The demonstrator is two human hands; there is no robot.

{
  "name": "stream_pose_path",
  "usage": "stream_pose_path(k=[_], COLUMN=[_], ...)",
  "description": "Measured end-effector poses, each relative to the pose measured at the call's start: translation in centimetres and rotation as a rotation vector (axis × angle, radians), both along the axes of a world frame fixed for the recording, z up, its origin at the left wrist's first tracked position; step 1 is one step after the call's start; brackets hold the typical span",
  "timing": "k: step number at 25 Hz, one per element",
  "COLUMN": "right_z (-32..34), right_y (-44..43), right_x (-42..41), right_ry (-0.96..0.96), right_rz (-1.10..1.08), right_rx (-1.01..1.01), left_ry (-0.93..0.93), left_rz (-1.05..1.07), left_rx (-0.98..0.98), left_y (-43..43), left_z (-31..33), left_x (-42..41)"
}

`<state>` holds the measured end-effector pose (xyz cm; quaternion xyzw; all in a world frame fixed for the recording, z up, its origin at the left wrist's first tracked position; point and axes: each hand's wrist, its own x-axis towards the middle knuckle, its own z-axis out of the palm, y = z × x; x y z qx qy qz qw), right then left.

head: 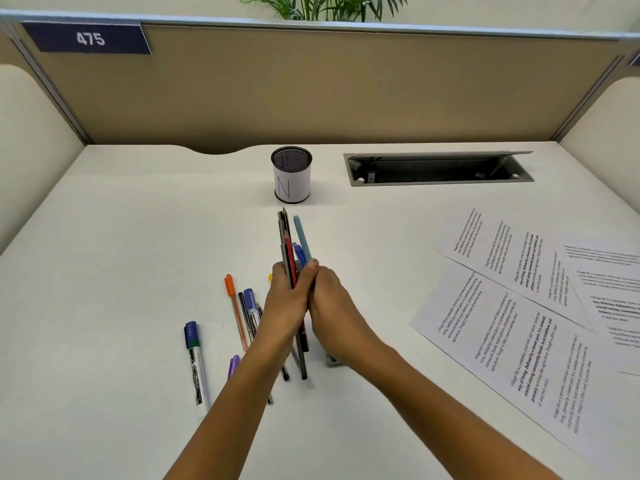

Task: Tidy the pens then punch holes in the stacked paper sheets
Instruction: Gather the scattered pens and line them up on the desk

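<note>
Pens in a bundle (291,251) are held upright-tilted near the middle of the white desk (121,237), clamped between the two hands. The left hand (285,299) is pressed against the bundle from the left, fingers wrapped around it, and the right hand (332,306) is closed against it from the right, so that the pens are squeezed between both palms. A light blue pen (302,237) and a dark grey one stick out at the far end of the bundle; the lower tips reach down toward the desk.

Loose pens are left lying on the desk to the left of the hands: an orange pen (233,303), a blue-capped pen (250,303), a purple-capped pen (233,366) partly hidden by the left forearm, and, further left, a marker with a blue cap (194,362).

A mesh pen cup (291,174) with a paper label marked "N" is seen standing beyond the bundle, apart from it. Printed paper sheets (512,306) are spread on the right side of the desk, overlapping. A small grey metal object (333,361) is partly visible under the right wrist; what it is cannot be told. An open cable tray (436,168) is set into the far right of the desk.
</note>
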<state>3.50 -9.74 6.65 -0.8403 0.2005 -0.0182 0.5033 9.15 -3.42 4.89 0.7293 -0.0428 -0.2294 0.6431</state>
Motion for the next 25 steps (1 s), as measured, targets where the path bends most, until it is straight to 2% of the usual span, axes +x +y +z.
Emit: stream_pose_path(k=[4,9,13,15,18,25], right_z=[-0.5,-0.7,-0.3,-0.1,0.1,0.4], right_y=[0.2,0.2,-0.3,-0.4,-0.6,-1.7], right_x=[-0.6,-1.2,-1.8,-1.8,-1.7,-1.8], right_ry=[0.000,-0.005,-0.116,-0.129,-0.130,-0.092], right_rz=[0.079,-0.107,-0.220,-0.248,-0.272,-0.259], right_rx=[-0.204,-0.032,-0.016,0.064,0.072,0.076], left_ry=[-0.056,-0.013,0.121,0.202,0.291,0.385], left_rz=[0.028,0.024,0.007,-0.007,-0.040,0.021], left_rx=[0.062,0.111,-0.028,-0.120,-0.230,-0.298], left_y=[-0.1,-0.1,0.1,0.4,0.7,1.1], left_z=[-0.2,-0.8,-0.7,-0.3,0.0,0.5], left_x=[-0.3,-0.1,-0.1,-0.4,-0.7,-0.4])
